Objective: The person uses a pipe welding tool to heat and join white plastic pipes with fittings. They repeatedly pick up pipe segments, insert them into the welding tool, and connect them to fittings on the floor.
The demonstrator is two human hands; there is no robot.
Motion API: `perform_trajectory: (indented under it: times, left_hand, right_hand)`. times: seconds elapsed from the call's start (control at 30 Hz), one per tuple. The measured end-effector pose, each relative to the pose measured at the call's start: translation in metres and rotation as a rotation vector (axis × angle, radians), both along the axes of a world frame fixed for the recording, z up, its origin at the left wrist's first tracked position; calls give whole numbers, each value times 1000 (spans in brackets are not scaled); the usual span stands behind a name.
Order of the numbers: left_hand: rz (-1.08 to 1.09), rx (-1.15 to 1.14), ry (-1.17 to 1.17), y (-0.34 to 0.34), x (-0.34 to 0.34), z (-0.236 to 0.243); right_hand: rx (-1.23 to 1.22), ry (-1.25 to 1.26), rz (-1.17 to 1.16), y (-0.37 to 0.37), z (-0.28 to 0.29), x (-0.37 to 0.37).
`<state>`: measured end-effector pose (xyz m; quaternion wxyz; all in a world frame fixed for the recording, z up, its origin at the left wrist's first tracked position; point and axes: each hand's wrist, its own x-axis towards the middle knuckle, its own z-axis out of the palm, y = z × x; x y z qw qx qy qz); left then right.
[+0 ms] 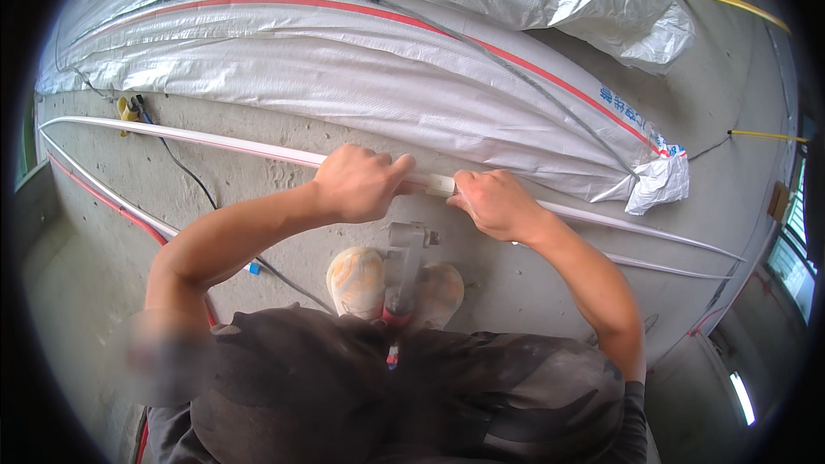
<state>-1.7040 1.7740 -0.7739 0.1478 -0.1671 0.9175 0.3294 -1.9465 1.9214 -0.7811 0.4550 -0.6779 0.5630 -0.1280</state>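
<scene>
I hold a long white plastic pipe [215, 144] across my front, above a concrete floor. My left hand [359, 182] is closed around the pipe just left of a short white coupling [435, 184]. My right hand [492, 204] grips the pipe section [636, 227] that runs off to the right from that coupling. The two hands sit close together, one on each side of the joint. Below them a grey metal tool with a red handle [404, 268] stands upright between my knees, above my two dusty shoes [357, 282].
Large white woven sacks [361, 69] with red and blue stripes lie on the floor beyond the pipe. More white and red pipes [103, 198] run along the left, another white pipe [670, 268] lies at right. Black cables [193, 179] and yellow conduit ends [730, 2] cross the concrete.
</scene>
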Motion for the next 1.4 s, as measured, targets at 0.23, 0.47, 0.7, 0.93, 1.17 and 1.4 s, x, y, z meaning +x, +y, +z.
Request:
perform_trajectory:
  times: [0.23, 0.47, 0.7, 0.93, 1.17, 1.4]
  left_hand:
    - [28, 29, 13, -11, -3, -1]
    - [189, 46, -122, -77, 85, 17]
    - [395, 65, 65, -101, 144, 22]
    - [487, 40, 54, -89, 145, 59]
    - [430, 19, 114, -86, 146, 78]
    - [378, -7, 231, -66, 128, 69]
  right_hand:
    - [-107, 53, -84, 6, -2, -3]
    - [-110, 335, -141, 88, 3, -90]
    - [-62, 342, -331, 150, 12, -149]
    - [-109, 320, -368, 153, 45, -142]
    - [-251, 342, -253, 139, 66, -123]
    - [-168, 171, -184, 83, 71, -52]
